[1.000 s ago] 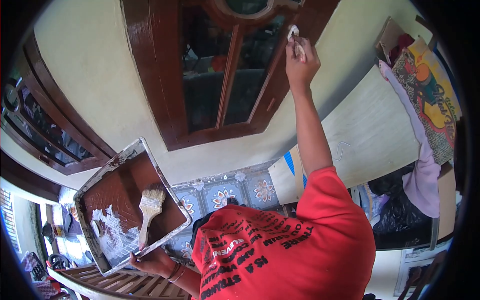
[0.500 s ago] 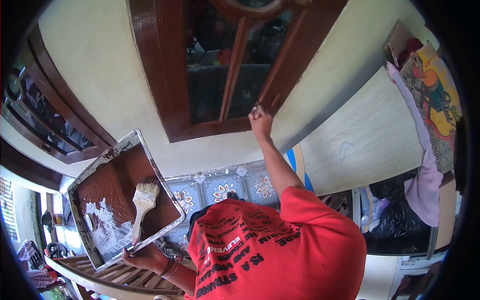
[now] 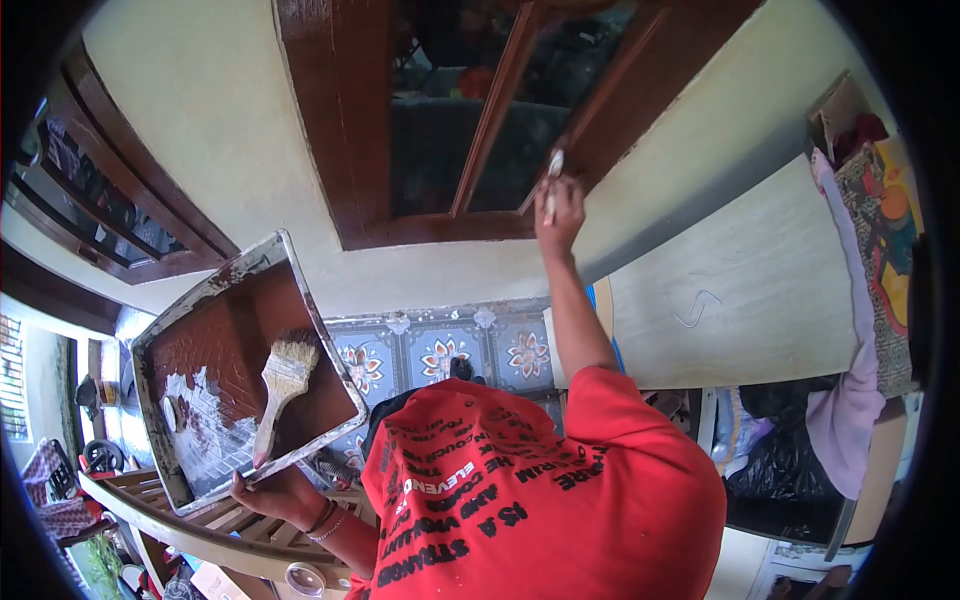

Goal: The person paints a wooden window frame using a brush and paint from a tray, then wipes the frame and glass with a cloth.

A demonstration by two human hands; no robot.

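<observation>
My right hand is raised against the inner edge of a glossy brown window frame. It is shut on a small pale-tipped brush that touches the wood beside the glass. My left hand grips the near rim of a metal paint tray, whose inside is coated with brown paint. A wider flat brush lies loose in the tray, bristles pointing away from me. My red printed shirt fills the lower middle.
A pale wooden board leans at the right, with cloths and a black bag beyond it. Patterned floor tiles lie below the window. A second brown window is at the left, and a wooden slatted seat is under the tray.
My right hand dropped from high on the frame to its lower corner, then rose a little along the same edge. The tray in my left hand stayed roughly in place.
</observation>
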